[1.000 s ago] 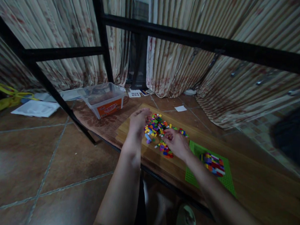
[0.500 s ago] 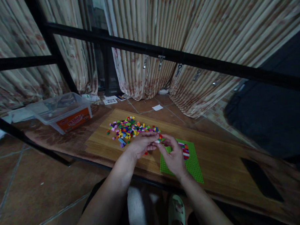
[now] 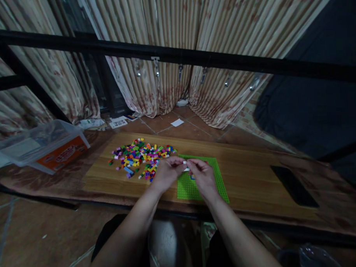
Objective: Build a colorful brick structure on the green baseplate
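My left hand and my right hand meet above the left part of a green baseplate. Between their pinched fingertips is a small white toy brick, partly covered by the fingers. A few coloured bricks on the baseplate, with a blue edge showing, lie mostly hidden behind my right hand. Close to the left hand spreads a pile of loose coloured bricks.
The wooden board lies on a cloth-covered bench. A black flat phone-like slab is on its right end. At left stands a clear plastic box with an orange label. A black metal bar crosses ahead, before the curtains.
The view has turned to the right. Both hands now pinch at the white brick over the baseplate; before, they were together at its left edge, with red, green and white pieces showing between the fingers.
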`<state>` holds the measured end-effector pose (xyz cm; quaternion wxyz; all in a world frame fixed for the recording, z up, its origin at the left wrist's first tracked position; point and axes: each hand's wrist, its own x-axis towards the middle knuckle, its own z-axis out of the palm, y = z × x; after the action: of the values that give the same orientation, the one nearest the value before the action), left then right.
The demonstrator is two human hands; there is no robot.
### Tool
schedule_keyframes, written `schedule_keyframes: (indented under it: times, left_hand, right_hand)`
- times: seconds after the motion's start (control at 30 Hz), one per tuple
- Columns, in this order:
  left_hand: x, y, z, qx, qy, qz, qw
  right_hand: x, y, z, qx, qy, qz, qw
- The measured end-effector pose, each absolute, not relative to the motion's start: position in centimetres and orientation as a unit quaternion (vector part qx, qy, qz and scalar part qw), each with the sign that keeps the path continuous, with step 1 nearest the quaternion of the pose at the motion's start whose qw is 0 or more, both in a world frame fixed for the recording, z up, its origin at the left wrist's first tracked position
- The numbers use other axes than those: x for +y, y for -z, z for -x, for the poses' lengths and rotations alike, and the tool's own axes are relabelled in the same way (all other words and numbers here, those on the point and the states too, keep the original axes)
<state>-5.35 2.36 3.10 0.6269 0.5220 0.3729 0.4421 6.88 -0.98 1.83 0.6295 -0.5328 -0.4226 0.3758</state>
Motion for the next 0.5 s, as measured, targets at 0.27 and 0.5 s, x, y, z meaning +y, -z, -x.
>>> schedule_keyframes:
  times: [0.27,0.5]
  left_hand:
    - [2.4,-2.9,3.9,0.366,-0.425,-0.538,0.629]
    - [2.2,-3.1,3.5,0.37,-0.402,-0.526,0.651]
  right_hand:
    - [-1.1,-1.5,-7.8,-0.357,-0.397,0.539,0.652]
    - [-1.5,-1.3,-8.3,-0.286,-0.45,0.509,0.676]
